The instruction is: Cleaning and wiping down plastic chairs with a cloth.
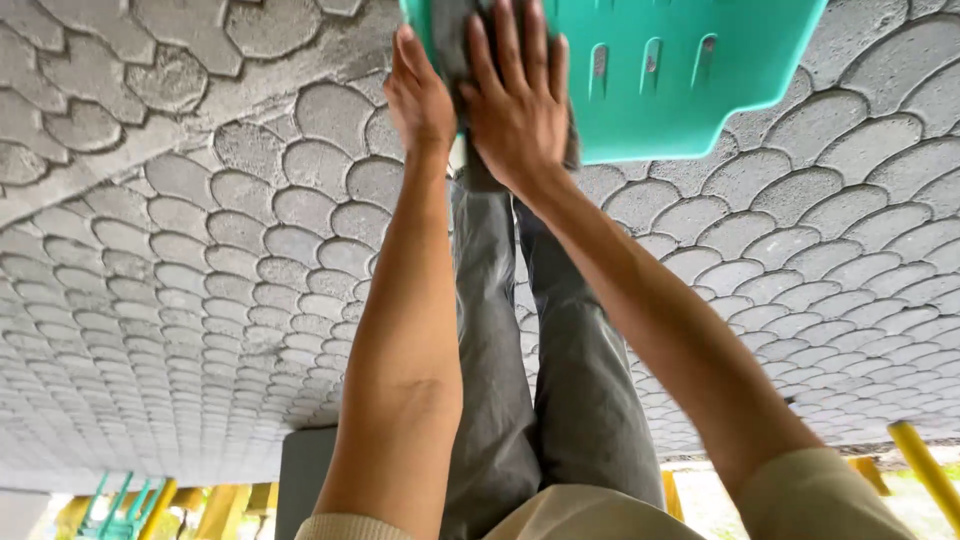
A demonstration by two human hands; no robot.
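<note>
Left hand (420, 95): laid flat against the left edge of the teal slotted plastic seat panel (650, 80), fingers extended; no closed grip is shown.
Right hand (515, 95): pressed palm-down, fingers spread, on a grey cloth (452, 40); the cloth is held under the palm rather than clenched.
Grey cloth: spread between the right hand and the teal panel, near the panel's left edge.
Teal panel: seen at the upper edge of the view, three slots visible.
Ground: grey fish-scale concrete paving (220, 260).
Lower view: grey trousers (540, 380), yellow metal bars (925, 470).
</note>
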